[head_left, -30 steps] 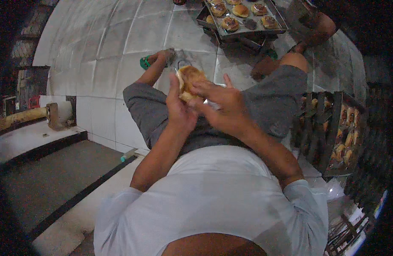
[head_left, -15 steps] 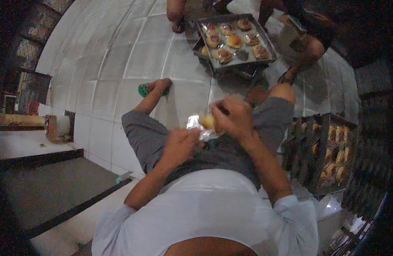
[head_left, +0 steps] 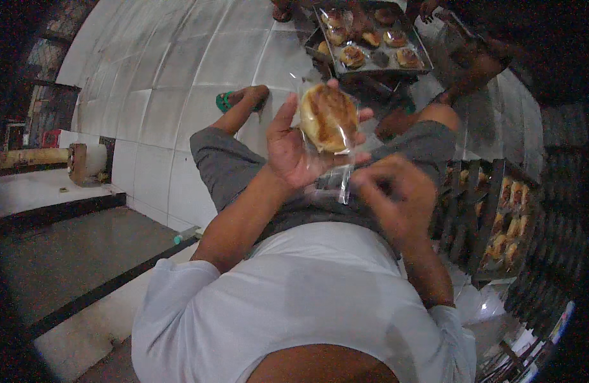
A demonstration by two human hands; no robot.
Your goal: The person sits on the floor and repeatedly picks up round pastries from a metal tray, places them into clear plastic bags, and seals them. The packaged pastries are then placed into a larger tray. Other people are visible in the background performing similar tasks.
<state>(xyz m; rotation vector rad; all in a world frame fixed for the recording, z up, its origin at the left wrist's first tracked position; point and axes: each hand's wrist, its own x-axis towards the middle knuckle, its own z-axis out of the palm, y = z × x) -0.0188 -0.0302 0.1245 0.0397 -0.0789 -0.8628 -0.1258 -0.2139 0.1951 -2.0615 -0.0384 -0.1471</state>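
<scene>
A round golden-brown bun (head_left: 329, 118) sits inside a clear plastic bag (head_left: 344, 191), whose loose end hangs toward my lap. My left hand (head_left: 293, 153) holds it up, palm upward, with the fingers spread behind and beneath the bun. Close by on the right, my right hand (head_left: 400, 195) has its fingers bent beside the bag's loose end. Motion smears these fingertips, so whether they grip the plastic cannot be made out.
Ahead, a dark tray (head_left: 422, 60) of several buns rests on another tray, with a co-worker's hand (head_left: 360, 22) reaching in. To my right stand more trays (head_left: 476, 255) of bread. A grey slab (head_left: 96, 255) with dark edging lies at left, on the tiled floor's (head_left: 179, 83) side.
The bun has gone from low between my hands to up on my left palm, inside the bag. My right hand has moved right and away from it. A co-worker's hand has entered the tray.
</scene>
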